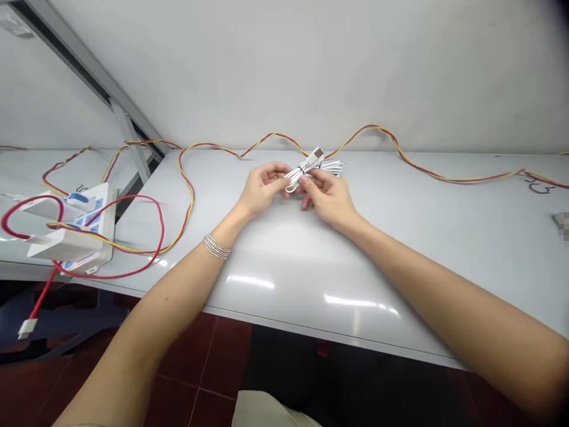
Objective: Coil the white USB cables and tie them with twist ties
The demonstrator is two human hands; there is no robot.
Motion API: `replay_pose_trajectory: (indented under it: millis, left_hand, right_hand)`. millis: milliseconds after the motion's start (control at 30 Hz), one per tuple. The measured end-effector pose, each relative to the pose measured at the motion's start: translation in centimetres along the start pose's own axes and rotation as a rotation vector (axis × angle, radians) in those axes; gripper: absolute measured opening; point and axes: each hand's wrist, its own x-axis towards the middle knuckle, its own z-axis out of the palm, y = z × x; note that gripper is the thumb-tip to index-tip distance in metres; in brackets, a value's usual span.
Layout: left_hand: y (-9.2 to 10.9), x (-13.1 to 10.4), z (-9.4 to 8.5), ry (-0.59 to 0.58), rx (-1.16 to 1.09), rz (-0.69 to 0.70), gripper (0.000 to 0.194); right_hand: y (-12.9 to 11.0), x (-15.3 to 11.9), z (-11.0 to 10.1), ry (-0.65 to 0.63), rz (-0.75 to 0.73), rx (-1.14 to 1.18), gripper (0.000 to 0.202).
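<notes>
A white USB cable (294, 177), coiled and bound with a dark tie, is held between both hands over the middle of the table. Its plug points up and away from me. My left hand (267, 191) pinches the coil's left side between thumb and fingers. From the right, my right hand (329, 196) grips the same coil near the tie, thumb on top. Just behind the right fingers a second white cable bundle (333, 168) shows, also with a dark tie. Whether the right hand touches that bundle is hidden.
On the left, a white power strip (104, 222) carries chargers (62, 244) and a looped red cable (162, 222). A twisted red-yellow wire (275, 134) runs along the table's back by the wall. Dark twist ties (539, 187) lie at the right. The table's front edge (355, 341) is near me.
</notes>
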Motion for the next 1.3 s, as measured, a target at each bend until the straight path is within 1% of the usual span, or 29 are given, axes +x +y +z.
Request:
replay_pose_trajectory:
  millis: [100, 200, 300, 400, 500, 600, 700, 867, 967, 1133, 1300]
  left_hand:
    - [0.3, -0.4, 0.3, -0.012, 0.068, 0.022, 0.026]
    - [0.4, -0.5, 0.2, -0.014, 0.123, 0.051, 0.027]
    - [0.5, -0.6, 0.0, -0.017, 0.164, 0.088, 0.034]
    - [0.7, -0.7, 0.0, -0.035, 0.195, 0.102, 0.039]
    - [0.7, -0.8, 0.0, -0.04, 0.253, 0.095, 0.036]
    - [0.6, -0.8, -0.1, -0.019, 0.288, 0.086, 0.032]
    - [0.7, -0.7, -0.1, -0.02, 0.286, 0.082, 0.03]
    - [0.8, -0.8, -0.1, -0.014, 0.275, 0.067, 0.037]
    - [0.7, -0.7, -0.1, -0.014, 0.27, 0.053, 0.038]
    - [0.3, -0.7, -0.1, -0.034, 0.229, 0.016, 0.037]
    - [0.2, -0.8, -0.2, -0.052, 0.237, 0.016, 0.033]
  right_hand:
    - [0.0, 0.0, -0.1, 0.013, -0.013, 0.034, 0.051]
    - [-0.3, -0.1, -0.1, -0.004, -0.008, 0.022, 0.047]
    - [-0.6, -0.3, 0.0, -0.009, 0.012, 0.022, 0.042]
    - [-0.9, -0.4, 0.1, 0.007, 0.032, 0.049, 0.043]
    - [-0.9, -0.4, 0.1, 0.008, 0.043, 0.069, 0.044]
    - [-0.7, -0.4, 0.0, -0.001, 0.035, 0.067, 0.042]
    - [-0.6, -0.4, 0.0, -0.002, 0.021, 0.061, 0.04]
    - [-0.6, -0.4, -0.2, -0.006, 0.032, 0.038, 0.04]
    - [-0.6, -0.3, -0.3, -0.011, 0.037, 0.029, 0.04]
    - [-0.4, -0.2, -0.4, -0.024, -0.005, 0.015, 0.032]
    - [0.1, -0.2, -0.3, 0.011, -0.02, -0.016, 0.026]
